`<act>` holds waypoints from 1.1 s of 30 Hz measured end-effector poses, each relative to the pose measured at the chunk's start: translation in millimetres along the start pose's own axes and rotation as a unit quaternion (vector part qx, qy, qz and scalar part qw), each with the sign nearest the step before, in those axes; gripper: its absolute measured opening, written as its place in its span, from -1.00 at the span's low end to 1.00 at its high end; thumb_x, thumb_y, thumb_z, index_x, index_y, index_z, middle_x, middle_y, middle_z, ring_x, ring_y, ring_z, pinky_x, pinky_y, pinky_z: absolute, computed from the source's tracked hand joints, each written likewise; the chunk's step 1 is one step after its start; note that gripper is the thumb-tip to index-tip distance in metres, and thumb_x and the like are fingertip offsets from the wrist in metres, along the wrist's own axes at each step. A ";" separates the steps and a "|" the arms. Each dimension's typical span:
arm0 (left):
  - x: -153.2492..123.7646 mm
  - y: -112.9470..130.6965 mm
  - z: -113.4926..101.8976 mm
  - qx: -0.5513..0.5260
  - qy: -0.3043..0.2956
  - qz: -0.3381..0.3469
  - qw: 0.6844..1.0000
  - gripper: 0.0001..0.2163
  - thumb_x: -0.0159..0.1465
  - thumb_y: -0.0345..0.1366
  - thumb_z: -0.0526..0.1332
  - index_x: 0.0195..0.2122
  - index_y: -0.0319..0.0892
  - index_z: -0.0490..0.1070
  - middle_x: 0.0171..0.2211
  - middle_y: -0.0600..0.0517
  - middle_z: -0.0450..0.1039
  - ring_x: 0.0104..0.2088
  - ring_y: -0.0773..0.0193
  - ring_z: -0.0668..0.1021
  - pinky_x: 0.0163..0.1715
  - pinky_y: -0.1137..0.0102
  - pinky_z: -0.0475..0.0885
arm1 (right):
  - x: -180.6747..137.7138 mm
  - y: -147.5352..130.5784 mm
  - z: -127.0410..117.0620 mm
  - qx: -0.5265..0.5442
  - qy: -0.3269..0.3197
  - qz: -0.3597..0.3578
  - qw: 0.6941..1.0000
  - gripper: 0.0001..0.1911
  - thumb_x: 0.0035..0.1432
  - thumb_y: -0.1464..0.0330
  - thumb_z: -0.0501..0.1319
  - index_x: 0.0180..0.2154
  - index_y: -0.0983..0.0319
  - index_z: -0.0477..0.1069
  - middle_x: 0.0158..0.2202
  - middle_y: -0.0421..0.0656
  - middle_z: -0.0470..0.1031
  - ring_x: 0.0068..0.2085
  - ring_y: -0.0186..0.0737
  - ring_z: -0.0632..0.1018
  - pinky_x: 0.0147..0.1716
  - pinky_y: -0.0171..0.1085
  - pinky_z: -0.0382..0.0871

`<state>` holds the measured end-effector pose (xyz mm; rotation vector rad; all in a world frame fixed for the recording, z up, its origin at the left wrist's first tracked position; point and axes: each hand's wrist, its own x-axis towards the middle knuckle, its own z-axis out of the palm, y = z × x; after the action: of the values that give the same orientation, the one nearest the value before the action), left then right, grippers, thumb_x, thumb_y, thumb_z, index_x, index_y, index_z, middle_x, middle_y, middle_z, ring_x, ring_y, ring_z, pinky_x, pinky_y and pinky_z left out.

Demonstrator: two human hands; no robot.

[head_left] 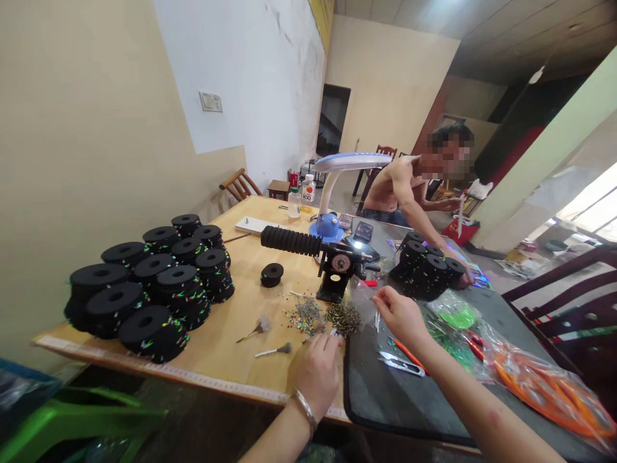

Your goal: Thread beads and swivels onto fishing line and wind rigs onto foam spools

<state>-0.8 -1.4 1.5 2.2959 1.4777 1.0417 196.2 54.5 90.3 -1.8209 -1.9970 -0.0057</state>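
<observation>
My left hand point(315, 368), with a silver bangle at the wrist, rests at the front of the table. Its fingers are closed together, with a small pale thing at the tips that I cannot make out. My right hand point(399, 313) is raised over the dark mat point(366, 386) in a pinch, and what it holds is too fine to tell. Between and beyond the hands lie a heap of small brass-coloured metal parts point(344, 317), silvery bits point(307, 310) and coloured beads. Behind them stands a black clamp device point(336, 273) bearing a row of black foam spools point(290, 240).
Stacked black foam spools point(153, 331) fill the left side; one spool point(272, 274) lies alone. Two small brushes point(274, 350), thread snips point(402, 364) and bagged orange tubing point(544, 379) lie around. A blue-and-white lamp point(328, 225) stands behind. A co-worker point(402, 186) reaches beside more spools point(424, 270).
</observation>
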 end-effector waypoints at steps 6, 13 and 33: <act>0.9 0.1 0.9 -0.004 0.014 0.007 1.000 -0.79 0.22 -0.54 0.04 -0.28 -0.15 0.41 -0.35 -0.03 0.49 -0.29 0.17 0.50 -0.31 0.33 0.38 | 1.7 -2.8 0.7 -0.004 -0.015 0.003 1.000 -0.87 0.05 0.33 0.08 -0.47 0.16 0.37 -0.60 -0.23 0.48 -0.59 -0.26 0.44 -0.58 -0.36 0.07; 0.0 -0.8 1.0 -0.014 -0.001 0.002 1.000 -0.78 0.23 -0.54 0.02 -0.27 -0.15 0.41 -0.33 -0.04 0.48 -0.27 0.16 0.49 -0.28 0.31 0.37 | 4.8 -7.4 -7.3 -0.009 -0.052 -0.002 0.999 -0.82 0.08 0.38 0.05 -0.39 0.18 0.42 -0.63 -0.23 0.52 -0.56 -0.24 0.50 -0.54 -0.36 0.15; 1.4 0.7 -0.1 -0.005 0.012 0.007 1.000 -0.80 0.23 -0.54 0.05 -0.29 -0.17 0.42 -0.36 -0.03 0.50 -0.30 0.15 0.50 -0.32 0.31 0.37 | 14.5 -11.5 -12.1 -0.111 -0.102 -0.030 0.988 -0.76 0.19 0.31 0.11 -0.47 0.21 0.45 -0.56 -0.11 0.56 -0.48 -0.16 0.54 -0.54 -0.32 0.03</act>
<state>-0.1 -0.6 2.5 2.2974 1.4651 1.0821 188.5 63.2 109.1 -1.9653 -2.2722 -0.0649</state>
